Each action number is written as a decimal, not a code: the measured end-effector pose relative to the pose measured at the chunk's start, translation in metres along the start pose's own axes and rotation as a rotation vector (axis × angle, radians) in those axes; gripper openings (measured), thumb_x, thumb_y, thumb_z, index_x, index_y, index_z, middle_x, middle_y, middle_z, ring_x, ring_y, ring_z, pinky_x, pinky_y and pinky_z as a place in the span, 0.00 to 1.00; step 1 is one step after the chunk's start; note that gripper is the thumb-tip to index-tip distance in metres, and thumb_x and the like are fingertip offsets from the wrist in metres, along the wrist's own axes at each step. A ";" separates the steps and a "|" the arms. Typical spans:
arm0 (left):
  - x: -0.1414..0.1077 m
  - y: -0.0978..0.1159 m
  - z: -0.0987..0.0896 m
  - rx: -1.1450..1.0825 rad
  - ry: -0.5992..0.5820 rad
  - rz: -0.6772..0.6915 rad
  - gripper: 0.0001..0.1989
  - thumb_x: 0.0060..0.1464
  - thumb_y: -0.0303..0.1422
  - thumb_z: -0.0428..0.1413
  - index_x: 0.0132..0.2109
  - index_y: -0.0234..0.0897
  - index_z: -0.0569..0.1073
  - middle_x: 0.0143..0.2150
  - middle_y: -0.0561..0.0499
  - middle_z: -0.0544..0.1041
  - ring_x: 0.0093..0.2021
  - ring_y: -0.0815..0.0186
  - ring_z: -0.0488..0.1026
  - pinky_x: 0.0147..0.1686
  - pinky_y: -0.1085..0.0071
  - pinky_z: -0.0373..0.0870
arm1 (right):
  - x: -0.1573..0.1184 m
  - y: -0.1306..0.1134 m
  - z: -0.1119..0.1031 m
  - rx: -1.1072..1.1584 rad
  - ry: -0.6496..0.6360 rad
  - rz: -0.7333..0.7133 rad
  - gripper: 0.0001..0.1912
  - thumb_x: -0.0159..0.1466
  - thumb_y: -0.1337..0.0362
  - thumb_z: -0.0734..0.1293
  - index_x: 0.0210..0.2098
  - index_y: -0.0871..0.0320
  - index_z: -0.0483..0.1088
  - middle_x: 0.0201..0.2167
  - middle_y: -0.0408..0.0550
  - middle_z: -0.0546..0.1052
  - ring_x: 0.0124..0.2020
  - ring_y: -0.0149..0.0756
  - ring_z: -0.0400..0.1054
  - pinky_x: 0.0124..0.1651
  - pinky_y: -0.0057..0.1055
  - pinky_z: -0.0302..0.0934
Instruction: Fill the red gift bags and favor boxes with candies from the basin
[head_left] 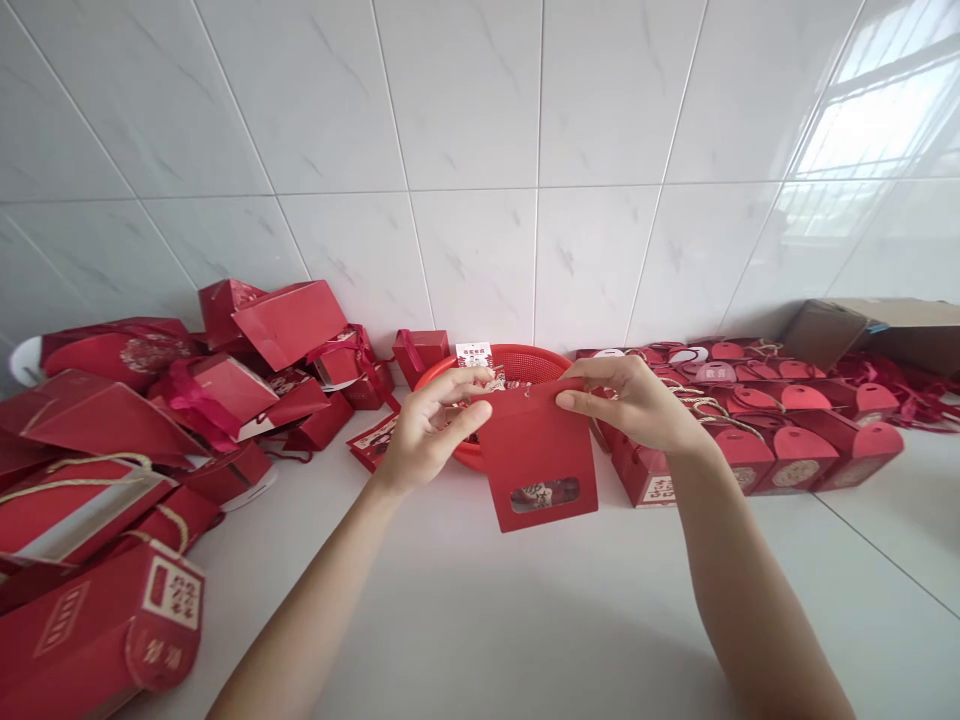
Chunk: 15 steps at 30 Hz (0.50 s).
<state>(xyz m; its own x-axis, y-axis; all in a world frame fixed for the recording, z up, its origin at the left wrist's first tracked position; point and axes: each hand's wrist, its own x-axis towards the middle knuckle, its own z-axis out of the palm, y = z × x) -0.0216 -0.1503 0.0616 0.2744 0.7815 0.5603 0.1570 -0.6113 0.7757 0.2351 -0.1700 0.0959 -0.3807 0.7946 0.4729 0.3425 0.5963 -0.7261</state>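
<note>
A red paper gift bag [536, 450] hangs upright in front of me, with a small clear window near its bottom through which printed contents show. The upper left corner is pinched between the thumb and fingers of my left hand [431, 420]. My right hand [634, 400] grips the upper right edge, thumb in front and fingers behind. Directly behind the bag sits a red plastic basket [540, 355], partly hidden, with printed packets [474, 352] inside it.
Red gift boxes [292, 320] lie heaped on the left, some with rope handles. On the right, several red boxes [802, 455] stand in rows beside a cardboard box [885, 325]. A white tiled wall [472, 130] rises behind the white tabletop [480, 620].
</note>
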 end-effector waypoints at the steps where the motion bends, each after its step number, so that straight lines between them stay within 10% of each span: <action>1: 0.002 -0.004 0.000 -0.061 -0.014 -0.015 0.24 0.58 0.49 0.58 0.54 0.38 0.76 0.53 0.42 0.80 0.51 0.53 0.78 0.44 0.63 0.79 | -0.001 0.000 -0.002 -0.012 0.040 -0.006 0.16 0.65 0.51 0.69 0.33 0.58 0.78 0.32 0.48 0.78 0.33 0.36 0.70 0.34 0.31 0.63; 9: 0.012 -0.055 0.019 0.141 -0.130 -0.126 0.21 0.61 0.48 0.52 0.41 0.36 0.79 0.42 0.45 0.83 0.44 0.56 0.79 0.47 0.61 0.77 | -0.019 -0.007 -0.028 0.072 0.624 -0.075 0.14 0.59 0.50 0.73 0.32 0.54 0.76 0.28 0.46 0.74 0.31 0.38 0.68 0.33 0.35 0.62; 15: 0.009 -0.067 0.024 0.359 -0.278 -0.142 0.14 0.58 0.42 0.54 0.41 0.38 0.80 0.42 0.47 0.84 0.39 0.58 0.81 0.42 0.64 0.78 | -0.060 -0.002 -0.092 -0.076 1.264 -0.205 0.17 0.45 0.49 0.80 0.23 0.53 0.76 0.18 0.44 0.68 0.20 0.31 0.57 0.24 0.37 0.51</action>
<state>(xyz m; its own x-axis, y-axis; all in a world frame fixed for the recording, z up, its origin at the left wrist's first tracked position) -0.0075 -0.1055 0.0073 0.4622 0.8275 0.3187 0.5163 -0.5433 0.6620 0.3361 -0.2087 0.1151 0.6298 0.2191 0.7452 0.4385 0.6916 -0.5739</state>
